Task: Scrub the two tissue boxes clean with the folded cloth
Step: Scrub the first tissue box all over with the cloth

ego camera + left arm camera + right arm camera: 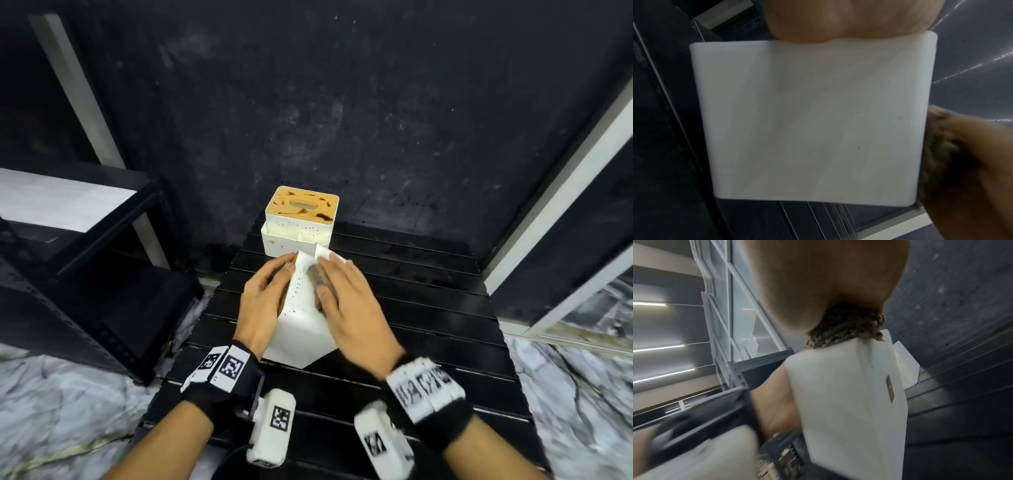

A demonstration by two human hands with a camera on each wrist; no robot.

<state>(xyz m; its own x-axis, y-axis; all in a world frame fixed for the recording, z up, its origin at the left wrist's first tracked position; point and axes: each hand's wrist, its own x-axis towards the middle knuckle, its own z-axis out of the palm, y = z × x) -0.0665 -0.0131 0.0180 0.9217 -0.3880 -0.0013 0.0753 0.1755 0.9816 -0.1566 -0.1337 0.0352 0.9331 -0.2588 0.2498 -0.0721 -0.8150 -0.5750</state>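
The near tissue box (301, 325) is white and stands tipped up on one edge on the black slatted table (411, 325). My left hand (263, 298) holds its left face, thumb on the top ridge. My right hand (346, 301) presses the dark folded cloth (318, 279) against the speckled right face, thumb beside the cloth. The left wrist view shows the box's plain white underside (807, 121), with the cloth (941, 146) at its right edge. The right wrist view shows the cloth (846, 327) bunched under my palm. The far tissue box (301, 219) stands upright behind; dark smears mark its tan lid.
A black metal shelf rack (85, 257) stands left of the table. A dark wall rises close behind the far box. A white-framed glass panel (565, 188) runs along the right. Marbled floor lies on both sides of the table.
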